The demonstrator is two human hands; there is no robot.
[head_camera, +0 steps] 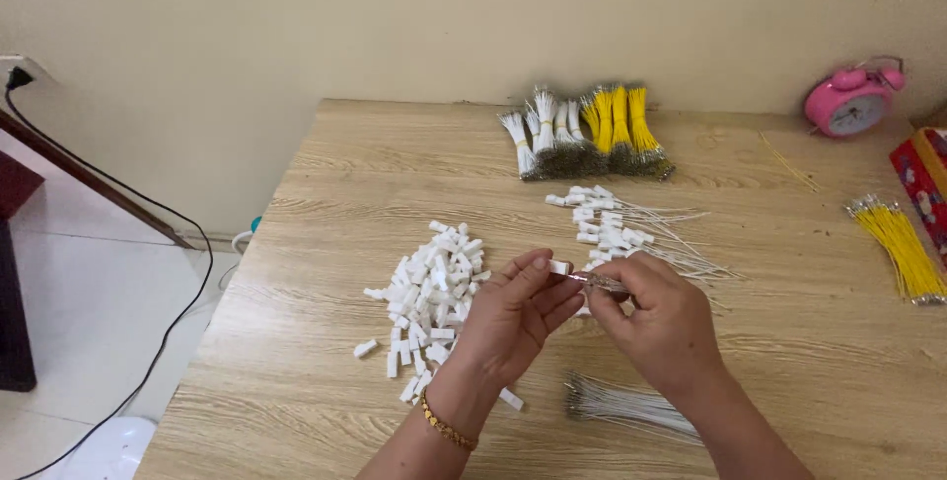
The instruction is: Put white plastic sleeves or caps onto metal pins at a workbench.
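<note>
Wood-grain desk (326, 174) takes up most of the view, pushed against a plain cream wall (395, 16). On it, left of centre, sits a big loose pile of white plastic connector housings (429, 288). At the far edge are bundles of white and yellow wires (587, 135) lying side by side, and off to the right another bundle of yellow wires (900, 248). Between those, a smaller heap of finished white connectors with wires attached (621, 231). Near the front edge lies a bundle of thin white wires (626, 406), just beside the right wrist. A pink alarm clock (850, 100) stands in the far right corner.

Both hands meet over the middle of the desk. Left hand (513, 317), gold bracelet on the wrist, has its fingers pinched together on a single white connector housing (560, 267). Right hand (661, 322) has its fingers closed on a thin wire end (600, 283), which points right at that housing, about touching it.
</note>
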